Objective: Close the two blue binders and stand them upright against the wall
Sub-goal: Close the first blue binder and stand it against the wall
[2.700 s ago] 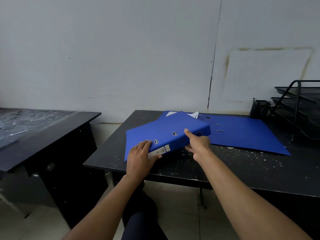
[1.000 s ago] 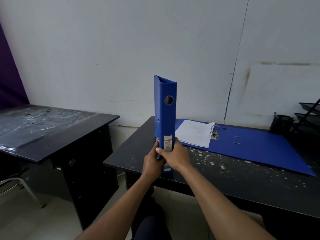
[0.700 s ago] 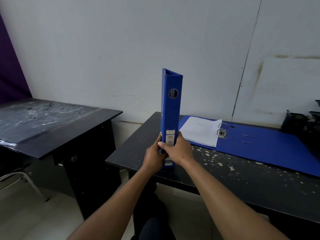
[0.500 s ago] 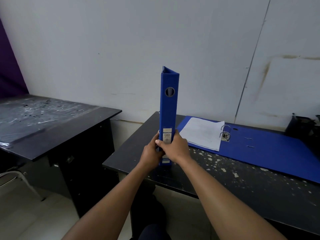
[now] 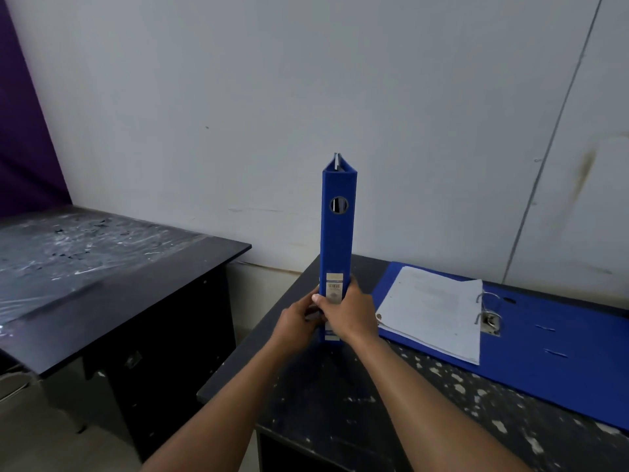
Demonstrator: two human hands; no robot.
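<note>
Open binder [image 5: 531, 338]: flat on the black desk [image 5: 340, 403], rings up, holding a white paper stack [image 5: 432, 311].
Surroundings: second black desk [image 5: 102, 277] to the left; white wall [image 5: 272, 97] behind.
Closed binder [image 5: 337, 240]: upright on the desk's left end, spine facing out, label low.
Left hand [image 5: 296, 321]: fingers clasp the spine's lower left.
Right hand [image 5: 350, 313]: fingers wrap its lower right.

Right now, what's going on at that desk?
A person is standing a closed blue binder upright on the black desk, spine toward the camera. Both hands grip its lower part: left hand, right hand. It sits near the desk's left edge; whether it touches the wall yet is unclear. The second binder lies open flat with paper on its rings.
</note>
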